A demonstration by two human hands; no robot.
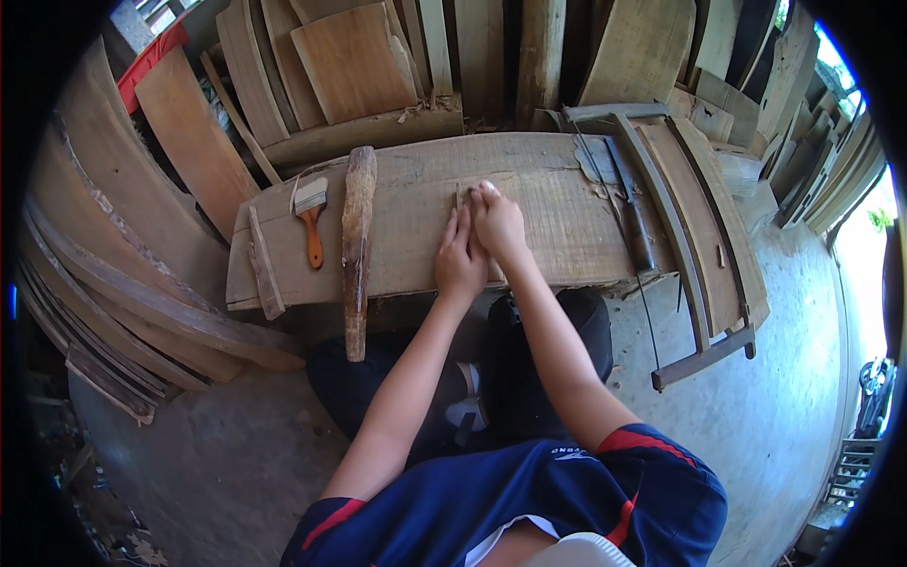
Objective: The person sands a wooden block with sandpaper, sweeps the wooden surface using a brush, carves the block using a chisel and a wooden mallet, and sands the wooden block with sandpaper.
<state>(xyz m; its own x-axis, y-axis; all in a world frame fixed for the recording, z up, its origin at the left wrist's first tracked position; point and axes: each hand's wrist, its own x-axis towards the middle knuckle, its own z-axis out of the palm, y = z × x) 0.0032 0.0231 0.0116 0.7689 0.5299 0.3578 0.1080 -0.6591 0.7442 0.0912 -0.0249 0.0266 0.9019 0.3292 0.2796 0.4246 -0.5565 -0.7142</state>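
Note:
My two hands are side by side over the middle of a thick wooden slab [406, 255]. My left hand [460, 265] presses down with its fingers together, pointing away from me, along a small strip of wood [495, 273] whose near end shows below the hands. My right hand [499, 227] is closed against the left one, thumb on top; whatever is inside it is hidden. To the left, a rough wooden stick [358, 236] lies across the slab, its near end past the edge. A flat paintbrush [313, 227] with an orange handle lies farther left.
A wood-framed bow saw [675, 227] rests over the slab's right side, its frame reaching past the near edge. Beside it lies a dark-handled tool [639, 227]. A thin wood offcut [265, 265] is at the left end. Boards [354, 61] lean behind and curved planks [142, 312] at left.

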